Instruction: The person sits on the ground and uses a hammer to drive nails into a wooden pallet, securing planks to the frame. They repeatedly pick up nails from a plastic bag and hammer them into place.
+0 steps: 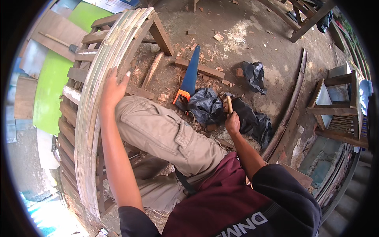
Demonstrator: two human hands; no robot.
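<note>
My left hand (113, 90) lies along the inner edge of a long wooden slatted frame (89, 130), thumb and index finger stretched apart; its other fingers are partly hidden. In my right hand (233, 123) is a hammer (229, 105), gripped by its light wooden handle with the dark head pointing away from me. Black plastic bags (205, 106) lie on the ground around the hammer. Beyond my bent knee a handsaw (191, 73) with a blue blade and orange handle leans against a wooden piece (201, 68).
Wood offcuts and chips litter the dirt floor (272, 43). A long curved dark strip (290, 104) lies to the right, near a wooden stool-like frame (335, 106). Green and white panels (51, 93) stand behind the slatted frame at the left.
</note>
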